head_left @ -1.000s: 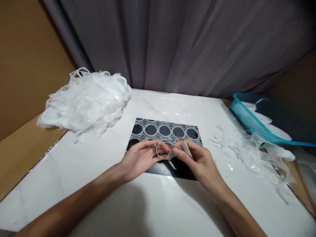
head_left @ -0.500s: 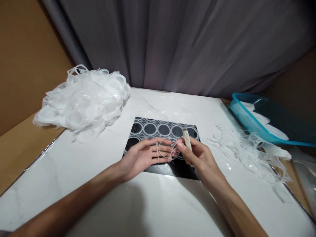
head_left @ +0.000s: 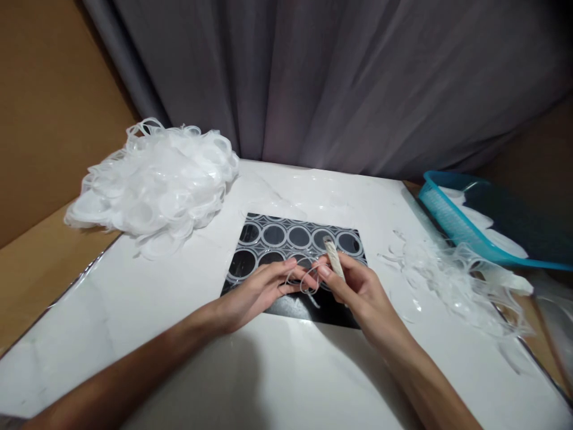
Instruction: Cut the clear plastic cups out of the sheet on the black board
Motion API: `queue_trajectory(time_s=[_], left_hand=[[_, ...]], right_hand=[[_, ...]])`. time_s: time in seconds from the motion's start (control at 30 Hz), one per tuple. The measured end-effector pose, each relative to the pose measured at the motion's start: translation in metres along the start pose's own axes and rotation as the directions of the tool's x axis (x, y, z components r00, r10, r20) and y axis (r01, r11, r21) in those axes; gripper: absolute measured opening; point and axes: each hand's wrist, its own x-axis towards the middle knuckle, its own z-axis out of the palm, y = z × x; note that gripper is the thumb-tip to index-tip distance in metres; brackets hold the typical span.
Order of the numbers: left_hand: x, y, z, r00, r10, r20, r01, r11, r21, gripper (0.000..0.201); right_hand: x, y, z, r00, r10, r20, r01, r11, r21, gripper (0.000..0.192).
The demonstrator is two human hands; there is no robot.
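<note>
My right hand [head_left: 358,280] is closed around a short stick-like tool wrapped in cream tape [head_left: 333,258], its dark tip pointing up. The same thumb and fingertips pinch thin translucent plastic loops [head_left: 308,280]. My left hand [head_left: 255,292] is at the left side of these loops, fingers apart and slightly curled, the fingertips touching or just inside them. Both hands are above a black sheet patterned with pale rings [head_left: 286,236], which lies on the white marbled table; its near part is partly hidden by the hands.
A big heap of translucent white ring-shaped plastic pieces [head_left: 156,179] stands at the left. On the right lies a looser pile of clear plastic scraps [head_left: 452,286], beside a blue basket [head_left: 465,224] holding white discs [head_left: 481,221]. A grey curtain [head_left: 290,83] hangs behind the table.
My left hand has turned and its straight fingers have bent in toward the loops. A loose end of the loops now hangs lower. My right hand has shifted slightly, keeping the tool and loops.
</note>
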Motion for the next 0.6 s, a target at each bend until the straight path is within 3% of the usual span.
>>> queue_trajectory(time_s=[0.13,0.3,0.5,0.6], left_hand=[[0.0009,0.0023,-0.0003,0.997,-0.002,0.071,-0.001,0.999,0.043,0.049],[0.0004,0.0002,-0.0052,0.991,-0.07,0.118,0.064,0.997,0.053,0.069],[0.0012,-0.0022,-0.0026,0.991,-0.04,0.13,0.041,0.999,-0.005,0.049],[0.0002,-0.0016,-0.0022,0.988,-0.101,0.12,0.1,0.995,0.015,0.055]], right_hand=[[-0.0006,-0.0031,0.0013,1.0,-0.004,0.028,0.004,1.0,0.007,0.027],[-0.0002,-0.003,0.002,0.999,-0.032,0.023,0.032,0.999,-0.009,0.026],[-0.0011,0.0009,0.0048,0.999,-0.039,0.031,0.04,0.998,-0.041,0.028],[-0.0011,0.0002,0.0065,0.998,-0.053,0.037,0.054,0.998,-0.044,0.028]])
